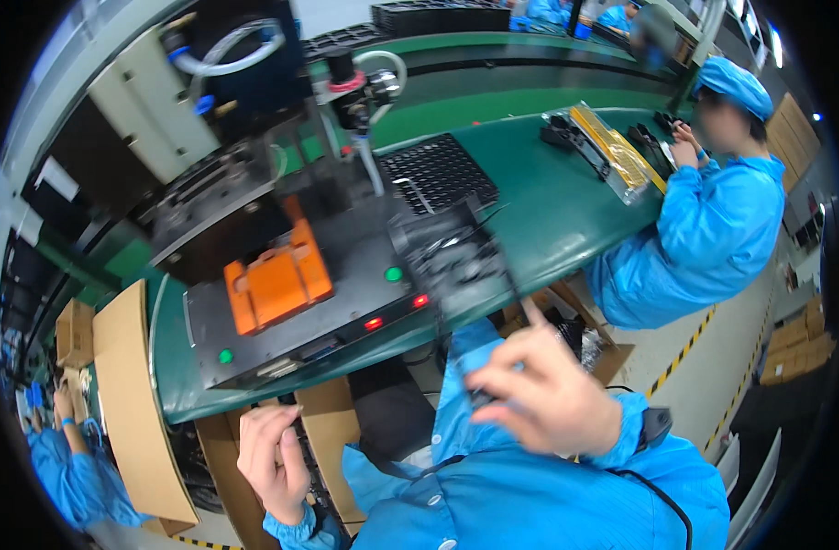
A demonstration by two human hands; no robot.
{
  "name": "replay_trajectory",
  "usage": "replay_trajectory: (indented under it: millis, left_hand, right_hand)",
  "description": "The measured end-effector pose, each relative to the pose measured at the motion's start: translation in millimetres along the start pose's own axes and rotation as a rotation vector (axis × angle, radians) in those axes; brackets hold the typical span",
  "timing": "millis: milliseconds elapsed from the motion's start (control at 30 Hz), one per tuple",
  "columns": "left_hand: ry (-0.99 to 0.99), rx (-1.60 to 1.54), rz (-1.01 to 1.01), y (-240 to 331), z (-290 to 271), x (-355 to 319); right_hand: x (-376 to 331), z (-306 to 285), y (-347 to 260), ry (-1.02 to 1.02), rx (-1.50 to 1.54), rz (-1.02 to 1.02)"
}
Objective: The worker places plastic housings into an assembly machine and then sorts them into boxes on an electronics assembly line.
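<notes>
My right hand is raised in front of the bench edge, blurred, with the index finger pointing away. Its thumb and other fingers close on a small dark piece whose kind I cannot make out. Lower and to the left, my left hand hangs over open cardboard boxes, fingers curled towards the thumb. Whatever is between them, if anything, is hidden. Beyond both hands stands a black press machine with an orange fixture on its base plate. Beside it, a black tray carries several dark parts, blurred.
Green buttons and red lights line the machine's front. A black perforated tray lies on the green bench. At the right a co-worker in blue handles parts. A cardboard sheet stands at the left.
</notes>
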State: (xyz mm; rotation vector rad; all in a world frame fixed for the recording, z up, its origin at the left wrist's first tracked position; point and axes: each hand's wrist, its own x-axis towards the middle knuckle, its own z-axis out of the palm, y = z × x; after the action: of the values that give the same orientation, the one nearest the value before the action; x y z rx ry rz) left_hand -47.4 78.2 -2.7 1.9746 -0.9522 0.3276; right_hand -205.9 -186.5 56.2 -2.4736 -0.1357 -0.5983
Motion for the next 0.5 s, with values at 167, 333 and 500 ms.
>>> replay_trajectory:
  millis: [167, 333, 500]
  left_hand:
    - [0.134, -0.008, 0.092, -1.7, -11.4, -1.6]
    - [0.196, 0.019, 0.100, -11.1, -21.0, -2.8]
    - [0.204, 0.031, 0.130, -16.0, -25.8, 11.0]
  right_hand:
    - [35.3, 74.5, -37.7, -0.032, 0.120, -0.230]
    - [80.2, 123.1, -32.8, 0.035, 0.094, -0.277]
    - [118.7, 133.4, -22.7, 0.105, 0.090, -0.216]
